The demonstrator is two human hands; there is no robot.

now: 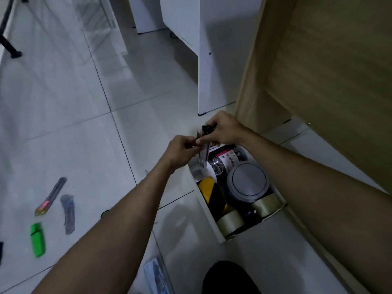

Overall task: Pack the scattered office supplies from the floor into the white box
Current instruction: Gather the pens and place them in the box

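The white box (206, 206) lies on the tiled floor at centre right, holding a yellow-black tape roll (212, 193), a grey round tin (247, 181), two clear tape rolls (230, 222) and small packets. Above its far end, my left hand (180, 150) and my right hand (224, 130) meet on a small bundle of metal and black clips (204, 143); both pinch it. On the floor at left lie a utility knife (52, 196), a grey cutter (67, 213) and a green highlighter (38, 239).
A wooden cabinet (318, 71) rises on the right, white furniture panels (203, 60) behind the box. A flat clear packet (157, 274) lies by my left forearm. A black stand foot (14, 53) sits at the far left. My dark knee (229, 279) is at the bottom.
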